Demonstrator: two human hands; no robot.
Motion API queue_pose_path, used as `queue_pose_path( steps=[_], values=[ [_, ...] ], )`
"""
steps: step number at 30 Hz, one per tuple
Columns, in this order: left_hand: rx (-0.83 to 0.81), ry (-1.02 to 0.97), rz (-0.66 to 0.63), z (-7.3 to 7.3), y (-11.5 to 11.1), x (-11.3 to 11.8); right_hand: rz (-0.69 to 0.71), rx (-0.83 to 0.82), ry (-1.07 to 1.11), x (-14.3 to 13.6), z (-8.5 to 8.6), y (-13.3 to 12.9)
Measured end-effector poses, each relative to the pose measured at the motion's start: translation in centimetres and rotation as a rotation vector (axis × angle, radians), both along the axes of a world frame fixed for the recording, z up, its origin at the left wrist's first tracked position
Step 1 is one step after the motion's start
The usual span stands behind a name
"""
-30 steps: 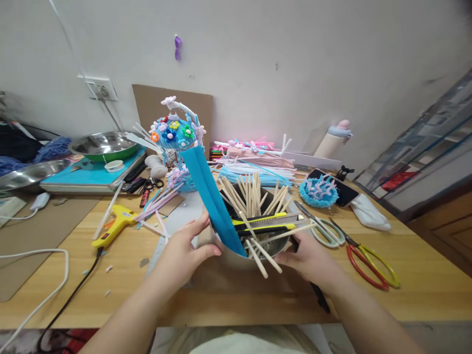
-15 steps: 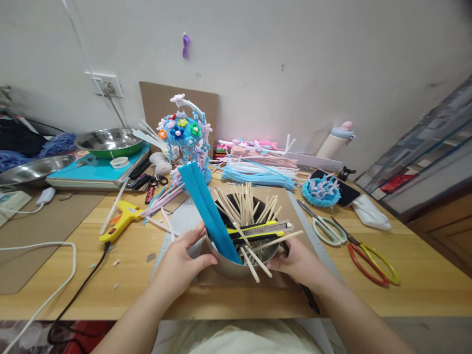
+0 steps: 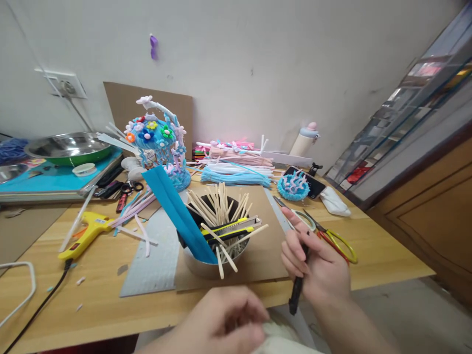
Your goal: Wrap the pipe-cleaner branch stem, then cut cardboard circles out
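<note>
My right hand (image 3: 319, 263) is wrapped round a black pen-like tool (image 3: 296, 295), its index finger raised, right of a metal pot (image 3: 202, 268). My left hand (image 3: 228, 319) is low at the table's front edge, blurred, with curled fingers apart from the thumb and nothing visible between them. The pot stands on a brown board (image 3: 265, 246) and holds many wooden sticks (image 3: 221, 204), yellow-black cutters (image 3: 236, 228) and a folded blue strip (image 3: 180, 214) that leans left. Neither hand touches the pot.
A yellow glue gun (image 3: 88, 233) lies at left with its black cord. Behind stand a blue flower-covered craft (image 3: 153, 132) and pipe cleaner bundles (image 3: 236, 174). Scissors (image 3: 341, 246), a blue woven piece (image 3: 293, 186), a phone (image 3: 313, 187) and a bottle (image 3: 304, 141) are at right.
Both hands have left the pot. My left hand has moved down towards me; my right hand has drawn back with the black tool raised. The view has turned right.
</note>
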State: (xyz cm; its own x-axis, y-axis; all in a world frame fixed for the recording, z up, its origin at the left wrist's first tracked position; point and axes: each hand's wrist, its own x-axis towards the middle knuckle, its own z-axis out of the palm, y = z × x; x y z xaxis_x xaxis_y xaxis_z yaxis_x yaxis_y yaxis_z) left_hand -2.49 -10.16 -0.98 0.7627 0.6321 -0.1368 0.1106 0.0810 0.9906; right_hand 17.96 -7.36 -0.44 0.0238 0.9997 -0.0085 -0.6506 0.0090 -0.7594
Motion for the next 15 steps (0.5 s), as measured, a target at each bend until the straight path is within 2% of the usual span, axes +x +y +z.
queue_pose_path(
  steps=[2,4,6,8,10,13,15],
  values=[
    [-0.238,-0.05,0.093,-0.9,0.9,3.0,-0.097,0.011,0.047,-0.7,0.4,0.4],
    [-0.319,-0.049,0.052,-2.1,1.4,5.3,-0.192,0.028,0.055,-1.3,0.3,0.6],
    [-0.297,-0.051,0.115,-3.1,1.5,6.3,-0.256,0.034,-0.012,-1.7,-0.4,0.4],
    [-0.146,-0.006,0.216,-3.6,1.5,6.3,-0.234,0.003,-0.178,-1.6,-1.4,-0.1],
    [0.083,0.095,0.253,-3.5,1.5,5.6,-0.104,-0.078,-0.324,-1.2,-2.6,-0.8],
    [0.342,0.285,0.186,-3.0,1.7,4.6,0.071,-0.204,-0.335,-0.6,-4.0,-2.1],
    [0.419,0.36,0.122,-2.7,1.8,4.3,0.073,-0.217,-0.324,-0.7,-4.6,-3.0]
  ],
)
